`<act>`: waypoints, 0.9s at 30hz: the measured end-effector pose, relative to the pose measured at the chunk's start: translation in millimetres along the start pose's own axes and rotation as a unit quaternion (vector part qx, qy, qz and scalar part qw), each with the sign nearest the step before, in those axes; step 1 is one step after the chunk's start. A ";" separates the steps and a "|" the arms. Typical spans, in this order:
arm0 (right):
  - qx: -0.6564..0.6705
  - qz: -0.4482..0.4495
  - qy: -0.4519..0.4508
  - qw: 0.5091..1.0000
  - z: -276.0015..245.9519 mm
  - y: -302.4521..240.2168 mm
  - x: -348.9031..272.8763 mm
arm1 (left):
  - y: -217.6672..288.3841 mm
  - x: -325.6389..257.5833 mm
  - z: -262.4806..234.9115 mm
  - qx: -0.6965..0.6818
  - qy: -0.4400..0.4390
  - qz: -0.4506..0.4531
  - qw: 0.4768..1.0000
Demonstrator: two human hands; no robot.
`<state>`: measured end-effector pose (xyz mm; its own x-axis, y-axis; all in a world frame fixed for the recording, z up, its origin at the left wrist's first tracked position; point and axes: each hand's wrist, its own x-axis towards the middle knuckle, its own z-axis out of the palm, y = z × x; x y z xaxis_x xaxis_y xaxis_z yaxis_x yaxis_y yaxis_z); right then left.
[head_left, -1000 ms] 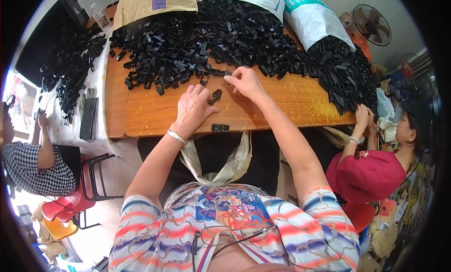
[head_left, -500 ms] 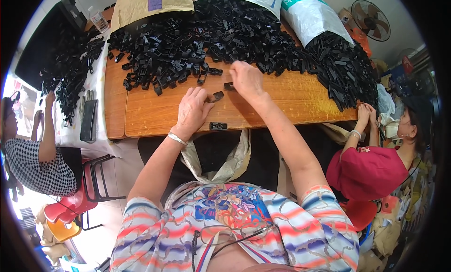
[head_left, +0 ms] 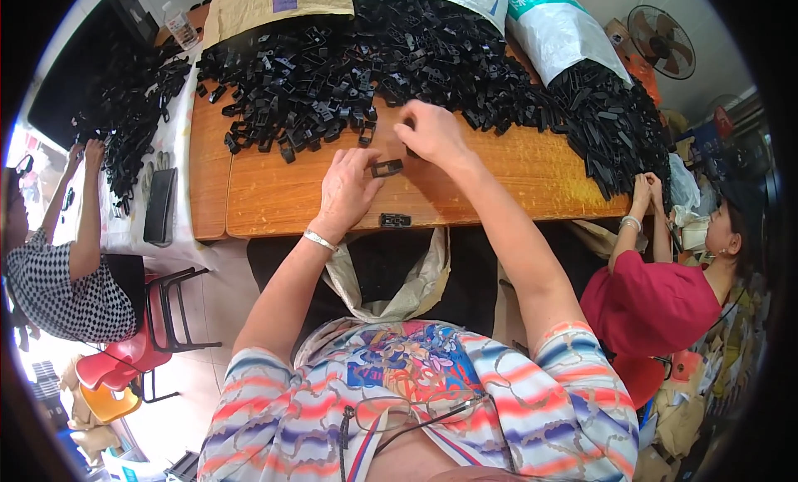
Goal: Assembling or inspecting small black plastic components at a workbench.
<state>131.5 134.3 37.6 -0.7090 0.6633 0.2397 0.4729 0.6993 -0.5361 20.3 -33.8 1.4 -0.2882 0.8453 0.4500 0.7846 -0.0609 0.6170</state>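
My left hand point(head_left: 347, 187) is closed, with thumb and fingers pinching the end of a small black rectangular plastic piece point(head_left: 386, 168) just above the wooden table point(head_left: 291, 199). To its right, my right hand point(head_left: 432, 133) is curled near the front edge of the heap of black plastic pieces point(head_left: 299, 83). Something dark shows at its fingertips, too small to make out. Another black piece point(head_left: 395, 221) lies by the table's front edge, below my left hand.
A brown paper sack point(head_left: 283, 8) and white sacks point(head_left: 565, 41) stand behind the heap. Long flat black pieces point(head_left: 607, 133) pile up at the right. Co-workers sit at both sides, a person in red point(head_left: 657, 303) and one in a checked top point(head_left: 75, 299). An open bag point(head_left: 391, 307) hangs below the table edge.
My right hand has drawn in slightly, and a loose piece near the heap's edge is no longer in sight. My left hand keeps its piece. The whole view has shifted slightly.
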 end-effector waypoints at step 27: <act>0.086 -0.030 0.005 0.996 -15.7 -7.2 -93.9 | 1.8 1.1 -1.7 0.034 -0.056 0.026 0.998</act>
<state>202.9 71.1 31.7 -0.7275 0.6247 0.2837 0.3326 0.6828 -0.6505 20.4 -33.8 4.2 -0.1862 0.8961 0.4029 0.8338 -0.0728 0.5473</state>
